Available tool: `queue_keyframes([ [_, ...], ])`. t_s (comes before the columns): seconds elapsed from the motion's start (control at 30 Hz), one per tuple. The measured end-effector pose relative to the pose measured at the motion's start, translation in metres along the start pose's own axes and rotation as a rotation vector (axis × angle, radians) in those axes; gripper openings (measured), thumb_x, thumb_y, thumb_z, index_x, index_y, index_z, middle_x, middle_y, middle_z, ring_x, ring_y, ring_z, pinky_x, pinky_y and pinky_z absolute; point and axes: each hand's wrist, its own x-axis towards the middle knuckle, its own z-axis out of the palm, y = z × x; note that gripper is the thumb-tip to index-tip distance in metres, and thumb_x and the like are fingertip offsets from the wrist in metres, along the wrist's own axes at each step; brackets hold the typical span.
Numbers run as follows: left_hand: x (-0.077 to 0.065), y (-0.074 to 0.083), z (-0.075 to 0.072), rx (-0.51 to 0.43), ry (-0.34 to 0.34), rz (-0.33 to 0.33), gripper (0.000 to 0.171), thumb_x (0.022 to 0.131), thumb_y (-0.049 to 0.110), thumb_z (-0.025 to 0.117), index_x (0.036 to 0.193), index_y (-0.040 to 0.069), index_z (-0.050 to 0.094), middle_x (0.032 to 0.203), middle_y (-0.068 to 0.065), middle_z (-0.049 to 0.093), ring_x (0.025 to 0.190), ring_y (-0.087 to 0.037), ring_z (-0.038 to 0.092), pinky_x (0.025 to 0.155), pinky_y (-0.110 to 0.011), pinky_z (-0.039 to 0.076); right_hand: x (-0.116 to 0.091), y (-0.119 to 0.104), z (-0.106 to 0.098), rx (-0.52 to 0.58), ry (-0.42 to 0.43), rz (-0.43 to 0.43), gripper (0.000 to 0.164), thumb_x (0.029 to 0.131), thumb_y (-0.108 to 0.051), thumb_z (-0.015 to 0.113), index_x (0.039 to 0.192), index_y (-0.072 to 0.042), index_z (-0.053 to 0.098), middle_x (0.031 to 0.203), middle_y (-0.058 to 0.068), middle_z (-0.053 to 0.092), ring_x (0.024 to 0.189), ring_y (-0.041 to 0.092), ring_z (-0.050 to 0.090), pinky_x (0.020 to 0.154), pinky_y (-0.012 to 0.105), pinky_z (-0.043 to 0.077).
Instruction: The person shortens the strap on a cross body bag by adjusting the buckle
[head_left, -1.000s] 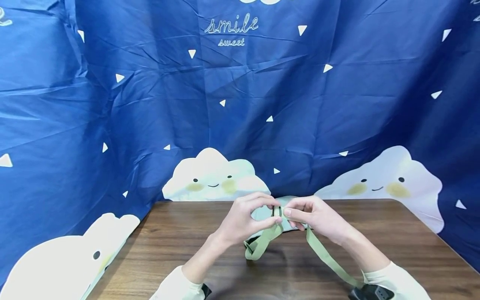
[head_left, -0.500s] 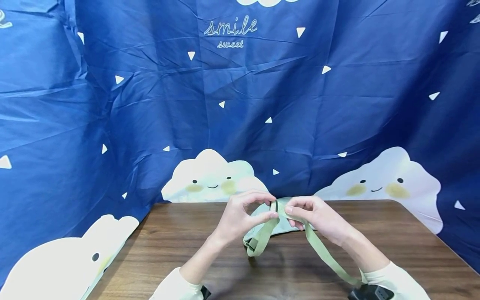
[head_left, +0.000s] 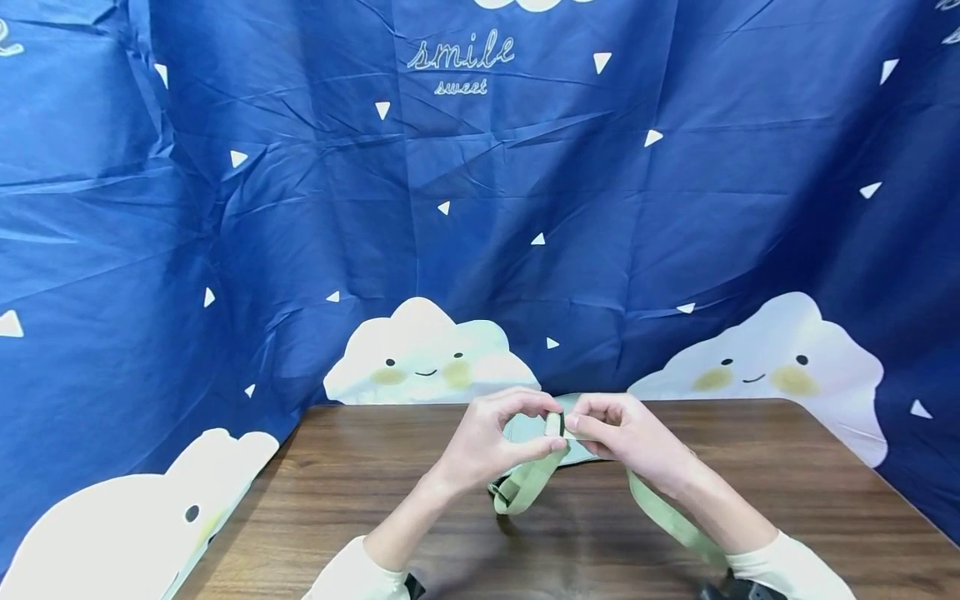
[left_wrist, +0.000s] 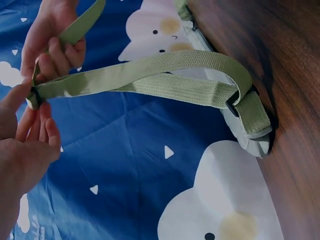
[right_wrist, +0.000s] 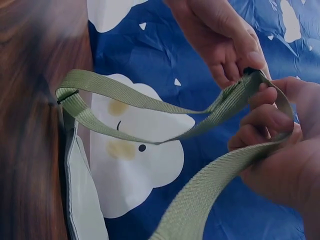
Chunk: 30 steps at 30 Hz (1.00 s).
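Observation:
My left hand (head_left: 487, 437) pinches a black slide buckle (right_wrist: 250, 71) between thumb and fingers, with green webbing threaded at it. Close on its right, my right hand (head_left: 630, 432) pinches the strap beside the buckle. The green strap (left_wrist: 145, 70) loops from the buckle down to a second black slider (left_wrist: 232, 102), by the end of a pale bag (right_wrist: 87, 195) on the table. A loose length of strap (head_left: 671, 521) hangs from the right hand towards the right wrist. Fingers hide part of the buckle, so the exact threading cannot be made out.
The brown wooden table (head_left: 360, 467) lies under both hands. Behind it hangs a blue curtain (head_left: 300, 208) with white clouds and triangles. A black wrist device (head_left: 742, 590) sits at the right cuff, near the hanging strap.
The left hand shifts slightly left with the buckle, then back right and turns it. The gap between the hands widens, then narrows. The hanging strap below the right hand has shifted slightly right.

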Motion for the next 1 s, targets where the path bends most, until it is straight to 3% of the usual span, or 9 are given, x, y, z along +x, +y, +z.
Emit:
queue_keyframes([
  [0.1, 0.001, 0.001, -0.001, 0.013, 0.010, -0.002, 0.032, 0.083, 0.015, 0.087, 0.112, 0.011, 0.074, 0.105, 0.007, 0.072, 0.096, -0.017, 0.066, 0.089, -0.031, 0.054, 0.001, -0.002, -0.002, 0.007, -0.039, -0.020, 0.020, 0.104, -0.016, 0.060, 0.090, -0.003, 0.062, 0.064, 0.007, 0.048, 0.053, 0.017, 0.039, 0.046, 0.032, 0.032],
  [0.27, 0.003, 0.002, -0.004, -0.127, 0.039, -0.028, 0.032, 0.084, 0.005, 0.085, 0.113, 0.005, 0.073, 0.107, 0.001, 0.073, 0.098, -0.021, 0.066, 0.090, -0.037, 0.055, -0.001, -0.001, -0.012, 0.009, -0.056, -0.025, 0.019, 0.105, -0.016, 0.058, 0.098, 0.001, 0.063, 0.072, 0.012, 0.056, 0.059, 0.019, 0.047, 0.049, 0.036, 0.038],
  [0.37, 0.003, 0.002, -0.004, -0.156, 0.037, -0.023, 0.033, 0.084, 0.003, 0.084, 0.114, 0.004, 0.072, 0.107, -0.001, 0.073, 0.099, -0.021, 0.066, 0.090, -0.041, 0.055, -0.002, 0.000, -0.016, 0.009, -0.052, -0.019, 0.019, 0.104, -0.014, 0.060, 0.099, 0.004, 0.062, 0.071, 0.009, 0.055, 0.061, 0.017, 0.047, 0.051, 0.033, 0.038],
  [0.47, 0.003, 0.001, -0.003, -0.125, 0.028, -0.015, 0.033, 0.084, 0.004, 0.084, 0.114, 0.006, 0.071, 0.106, 0.000, 0.072, 0.098, -0.020, 0.065, 0.090, -0.040, 0.055, -0.001, 0.000, -0.015, 0.010, -0.058, -0.026, 0.018, 0.103, -0.013, 0.061, 0.097, 0.004, 0.063, 0.070, 0.009, 0.053, 0.062, 0.018, 0.047, 0.052, 0.032, 0.039],
  [0.67, 0.001, 0.000, -0.002, 0.045, 0.014, 0.006, 0.032, 0.085, 0.018, 0.086, 0.114, 0.012, 0.073, 0.105, 0.009, 0.072, 0.096, -0.009, 0.064, 0.089, -0.031, 0.054, 0.001, 0.000, -0.009, 0.025, -0.079, -0.032, 0.015, 0.103, -0.013, 0.061, 0.098, 0.000, 0.065, 0.070, 0.011, 0.054, 0.062, 0.019, 0.050, 0.054, 0.032, 0.044],
  [0.87, 0.002, 0.002, -0.005, -0.070, 0.037, -0.031, 0.032, 0.086, 0.012, 0.084, 0.115, 0.010, 0.072, 0.104, 0.004, 0.072, 0.098, -0.016, 0.066, 0.091, -0.039, 0.055, -0.001, 0.002, -0.016, 0.044, -0.056, 0.024, 0.018, 0.103, -0.016, 0.062, 0.100, 0.002, 0.065, 0.073, 0.009, 0.055, 0.064, 0.016, 0.050, 0.054, 0.027, 0.042],
  [1.0, 0.004, 0.009, -0.007, -0.093, 0.036, -0.010, 0.032, 0.085, 0.003, 0.083, 0.115, 0.004, 0.071, 0.101, -0.003, 0.071, 0.095, -0.019, 0.064, 0.089, -0.038, 0.056, -0.001, 0.004, -0.018, 0.056, -0.069, 0.028, 0.018, 0.103, -0.014, 0.062, 0.098, 0.003, 0.064, 0.073, 0.008, 0.055, 0.064, 0.016, 0.049, 0.054, 0.025, 0.041],
])
